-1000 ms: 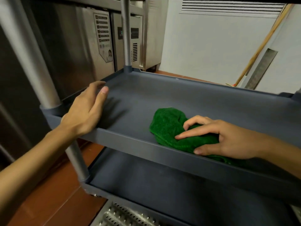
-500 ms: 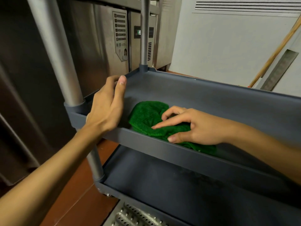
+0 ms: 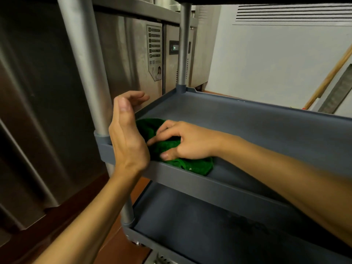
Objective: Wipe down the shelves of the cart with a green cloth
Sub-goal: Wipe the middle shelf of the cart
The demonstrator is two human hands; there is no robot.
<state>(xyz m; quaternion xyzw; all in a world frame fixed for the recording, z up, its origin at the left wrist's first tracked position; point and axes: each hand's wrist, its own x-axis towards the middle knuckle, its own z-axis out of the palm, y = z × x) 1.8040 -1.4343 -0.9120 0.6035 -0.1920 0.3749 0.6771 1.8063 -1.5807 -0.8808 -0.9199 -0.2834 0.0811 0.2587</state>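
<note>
A bunched green cloth (image 3: 192, 165) lies in the near left corner of the cart's grey middle shelf (image 3: 257, 126). My right hand (image 3: 187, 141) presses down on the cloth, fingers spread over it and pointing left. My left hand (image 3: 126, 134) hovers at the shelf's left rim, just off it, fingers apart and curled, holding nothing; it hides part of the cloth and the corner. The grey bottom shelf (image 3: 209, 225) shows below.
A metal corner post (image 3: 85, 63) rises at the near left and another post (image 3: 183, 44) at the far left. Stainless steel cabinets (image 3: 133, 60) stand to the left. A wooden handle (image 3: 331, 75) leans on the white wall behind. The floor is red-brown tile.
My right hand has slid the cloth leftward along the middle shelf into its near left corner. My left hand has come off the left rim and now hovers beside it.
</note>
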